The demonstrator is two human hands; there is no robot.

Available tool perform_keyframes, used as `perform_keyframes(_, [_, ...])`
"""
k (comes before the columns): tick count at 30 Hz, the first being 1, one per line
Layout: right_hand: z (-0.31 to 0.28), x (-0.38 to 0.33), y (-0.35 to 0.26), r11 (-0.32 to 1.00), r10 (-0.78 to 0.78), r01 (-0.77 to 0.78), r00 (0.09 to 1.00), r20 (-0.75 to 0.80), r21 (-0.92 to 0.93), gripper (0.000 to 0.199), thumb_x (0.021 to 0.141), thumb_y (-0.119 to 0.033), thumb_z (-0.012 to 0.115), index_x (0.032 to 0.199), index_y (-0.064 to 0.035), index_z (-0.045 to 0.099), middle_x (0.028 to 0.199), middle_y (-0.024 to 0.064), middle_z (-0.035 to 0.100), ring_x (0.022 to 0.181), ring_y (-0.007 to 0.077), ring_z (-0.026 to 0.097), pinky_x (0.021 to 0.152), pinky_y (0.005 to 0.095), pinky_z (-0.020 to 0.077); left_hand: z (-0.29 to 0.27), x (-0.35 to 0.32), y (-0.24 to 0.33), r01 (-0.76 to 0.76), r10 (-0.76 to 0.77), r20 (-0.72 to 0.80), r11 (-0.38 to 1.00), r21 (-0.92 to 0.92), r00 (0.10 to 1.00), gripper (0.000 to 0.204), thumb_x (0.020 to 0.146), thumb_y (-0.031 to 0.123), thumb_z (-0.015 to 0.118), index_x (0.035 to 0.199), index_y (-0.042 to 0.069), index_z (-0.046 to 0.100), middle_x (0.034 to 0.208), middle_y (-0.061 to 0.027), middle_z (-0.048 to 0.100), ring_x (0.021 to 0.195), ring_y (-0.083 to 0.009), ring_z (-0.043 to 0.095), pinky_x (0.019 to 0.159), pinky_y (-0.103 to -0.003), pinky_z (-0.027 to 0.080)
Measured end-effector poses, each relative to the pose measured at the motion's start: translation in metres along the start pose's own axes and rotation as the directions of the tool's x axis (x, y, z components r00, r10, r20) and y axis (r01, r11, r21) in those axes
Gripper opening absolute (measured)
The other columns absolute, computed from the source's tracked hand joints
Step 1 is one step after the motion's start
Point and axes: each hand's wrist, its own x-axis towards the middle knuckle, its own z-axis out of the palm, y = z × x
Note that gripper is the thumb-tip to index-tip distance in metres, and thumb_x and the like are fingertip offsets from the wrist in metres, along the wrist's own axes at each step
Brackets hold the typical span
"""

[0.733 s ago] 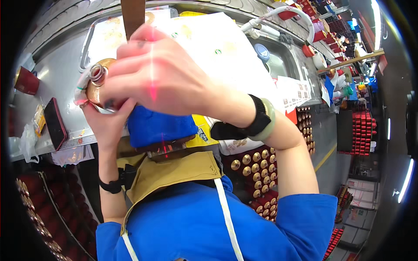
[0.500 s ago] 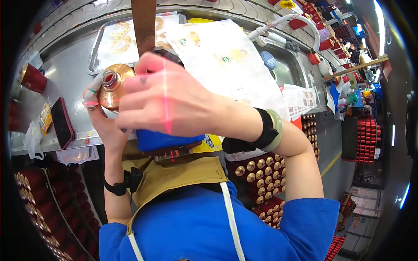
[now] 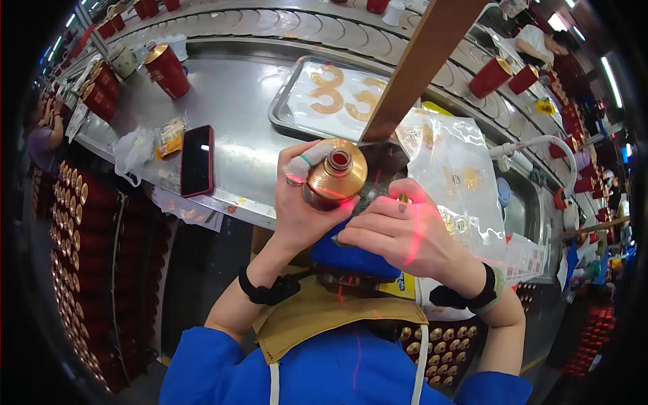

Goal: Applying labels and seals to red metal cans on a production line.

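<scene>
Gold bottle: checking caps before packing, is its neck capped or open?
Open: the gold bottle, held in the left hand, shows a bare round mouth.

Left hand grips gold bottle at frame centre, neck up. Right hand touches bottle's lower side, above blue cloth. Black phone left, metal tray above.

Steel counter under bright ceiling lights.

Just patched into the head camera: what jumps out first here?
At centre, the left hand grips a gold bottle by its shoulder, open neck facing up. The right hand presses a blue cloth against its lower side. A black phone lies on the steel counter to the left.
</scene>
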Motion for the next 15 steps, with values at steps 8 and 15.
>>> perform_keyframes(8, [0.002,0.006,0.006,0.999,0.025,-0.028,0.997,-0.077,-0.039,0.024,0.076,-0.016,0.067,0.099,-0.0147,0.071,0.096,-0.0048,0.071,0.084,0.0118,0.064,0.084,0.0346,0.0424,0.006,-0.001,-0.003,-0.010,0.010,-0.086,1.000,0.001,0.996,0.081,0.064,0.013,0.094,0.132,0.002,0.052,0.130,-0.0144,0.046,0.118,-0.0286,0.055,0.099,-0.039,0.051])
perform_keyframes(15, [0.001,0.010,0.002,0.989,0.137,-0.142,0.981,-0.139,-0.031,0.026,0.075,-0.016,0.068,0.100,-0.0142,0.072,0.097,-0.0044,0.071,0.082,0.0133,0.063,0.081,0.0347,0.0425,0.010,-0.006,0.002,-0.039,0.053,-0.175,0.996,0.080,0.983,0.080,0.063,0.016,0.096,0.128,0.002,0.052,0.123,-0.0130,0.047,0.112,-0.0276,0.056,0.093,-0.038,0.052])
